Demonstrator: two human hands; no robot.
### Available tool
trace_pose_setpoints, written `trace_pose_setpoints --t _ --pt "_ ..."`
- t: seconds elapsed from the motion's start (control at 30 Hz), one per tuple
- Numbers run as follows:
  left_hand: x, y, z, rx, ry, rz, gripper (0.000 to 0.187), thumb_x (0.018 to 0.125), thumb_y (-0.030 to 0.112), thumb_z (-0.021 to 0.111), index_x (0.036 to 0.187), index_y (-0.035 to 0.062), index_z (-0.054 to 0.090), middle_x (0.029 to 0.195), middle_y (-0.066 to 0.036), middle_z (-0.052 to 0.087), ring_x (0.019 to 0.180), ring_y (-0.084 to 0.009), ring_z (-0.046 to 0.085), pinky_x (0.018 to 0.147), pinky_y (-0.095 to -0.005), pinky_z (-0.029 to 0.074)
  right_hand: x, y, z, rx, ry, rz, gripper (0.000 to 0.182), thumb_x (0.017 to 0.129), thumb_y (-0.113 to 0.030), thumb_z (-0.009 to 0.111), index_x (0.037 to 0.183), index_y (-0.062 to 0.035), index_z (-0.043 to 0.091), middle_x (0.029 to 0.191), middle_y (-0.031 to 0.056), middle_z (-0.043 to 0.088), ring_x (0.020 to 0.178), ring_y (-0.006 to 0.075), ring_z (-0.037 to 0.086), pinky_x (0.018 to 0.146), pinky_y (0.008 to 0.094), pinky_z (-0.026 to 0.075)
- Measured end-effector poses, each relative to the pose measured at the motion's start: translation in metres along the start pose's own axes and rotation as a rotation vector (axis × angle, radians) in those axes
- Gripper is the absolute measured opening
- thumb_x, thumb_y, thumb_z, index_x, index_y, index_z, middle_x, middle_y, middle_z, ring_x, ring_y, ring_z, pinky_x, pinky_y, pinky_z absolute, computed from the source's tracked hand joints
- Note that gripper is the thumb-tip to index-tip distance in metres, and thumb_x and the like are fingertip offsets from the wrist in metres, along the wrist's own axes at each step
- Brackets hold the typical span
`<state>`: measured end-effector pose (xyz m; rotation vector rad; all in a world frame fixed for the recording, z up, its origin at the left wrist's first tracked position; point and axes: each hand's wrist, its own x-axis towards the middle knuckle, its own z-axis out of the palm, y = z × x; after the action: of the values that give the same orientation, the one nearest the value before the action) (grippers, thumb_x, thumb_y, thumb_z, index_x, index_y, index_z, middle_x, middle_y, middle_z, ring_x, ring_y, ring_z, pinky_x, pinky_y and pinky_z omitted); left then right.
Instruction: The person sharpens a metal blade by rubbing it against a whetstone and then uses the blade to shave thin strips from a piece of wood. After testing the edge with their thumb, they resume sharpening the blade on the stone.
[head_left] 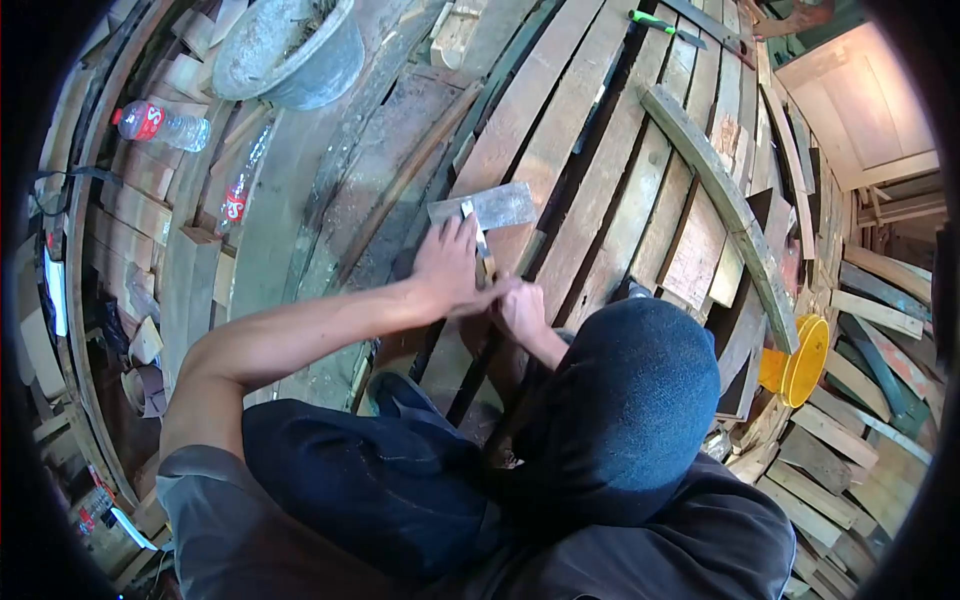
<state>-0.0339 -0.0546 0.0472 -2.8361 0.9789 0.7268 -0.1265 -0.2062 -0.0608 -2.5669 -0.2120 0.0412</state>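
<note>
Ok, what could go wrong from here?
The left hand has its fingers against the metal tool; if its edge is sharp, a slip might cut them. The flat slab lies on wooden slats with no clamp visible, so it could shift.

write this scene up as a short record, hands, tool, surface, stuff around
left hand: fingers on the metal tool
right hand: curled at the tool's lower end, grip partly hidden
under the tool's tip: pale flat slab
surface: wooden planks
picture left: grey basin, plastic bottles
picture right: curved beam, yellow bucket
</note>
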Motion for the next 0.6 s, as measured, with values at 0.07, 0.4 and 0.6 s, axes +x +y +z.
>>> trace_pose_setpoints --t 0.07,0.4,0.6 --pt "-0.003 0.001 0.009 -0.016 -0.019 0.015 0.112 0.084 0.081 0.027 0.142 -0.0155 0.03 0.152 -0.025 0.03 0.13 -0.0366 0.037 0.106 -0.0434 0.031 -0.007 -0.002 -0.006 0.059 -0.006 -0.013 0.011 0.071 -0.013 0.065 0.073 -0.0042 0.06 0.066 0.0179 0.062 0.06 0.0361 0.063 0.054 0.0452 0.05" --pt "-0.004 0.003 0.0 -0.049 -0.063 0.024 0.114 0.085 0.081 0.023 0.141 -0.0174 0.029 0.152 -0.026 0.029 0.135 -0.0405 0.031 0.108 -0.0449 0.029 0.002 0.014 0.009 -0.011 0.002 -0.05 0.007 0.075 -0.012 0.062 0.07 -0.0067 0.063 0.067 0.0169 0.063 0.062 0.0333 0.064 0.056 0.0436 0.051" --pt "0.008 -0.004 0.002 -0.076 0.115 -0.033 0.114 0.085 0.081 0.025 0.141 -0.0177 0.029 0.151 -0.027 0.029 0.134 -0.0383 0.032 0.107 -0.0437 0.029 0.015 0.015 0.007 -0.016 0.017 -0.027 0.009 0.074 -0.013 0.063 0.07 -0.0052 0.063 0.067 0.0184 0.063 0.063 0.0348 0.065 0.055 0.0437 0.051"
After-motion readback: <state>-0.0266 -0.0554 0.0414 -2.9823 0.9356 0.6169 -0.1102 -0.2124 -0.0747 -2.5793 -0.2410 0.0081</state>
